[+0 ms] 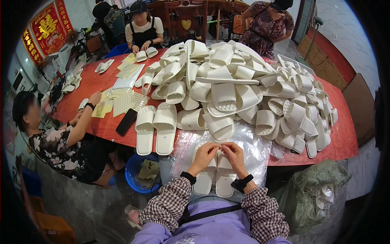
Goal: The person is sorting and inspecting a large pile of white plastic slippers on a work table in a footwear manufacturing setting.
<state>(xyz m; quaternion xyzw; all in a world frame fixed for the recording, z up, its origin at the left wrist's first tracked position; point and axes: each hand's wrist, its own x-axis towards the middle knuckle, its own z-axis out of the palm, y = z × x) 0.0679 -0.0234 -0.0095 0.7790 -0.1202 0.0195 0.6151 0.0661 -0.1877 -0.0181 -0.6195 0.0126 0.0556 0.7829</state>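
My left hand (206, 155) and my right hand (234, 156) meet fingertip to fingertip above a pair of white slippers, the left slipper (203, 181) and the right slipper (226, 185) lying side by side at the table's near edge. Both hands are closed in a pinch. A tiny pale bit shows between the fingertips, too small to name. Under the slippers spreads clear plastic (256, 156), crinkled and shiny. Just left of it, another white pair lies with toes away from me, its nearer slipper (165, 140) close to the plastic.
A tall heap of white slippers (223, 97) covers the middle and right of the red table (85, 122). Sticker sheets (124, 101) and a black phone (127, 122) lie left. A blue bin (138, 185) and a green sack (317, 191) stand below. Several people work around the table.
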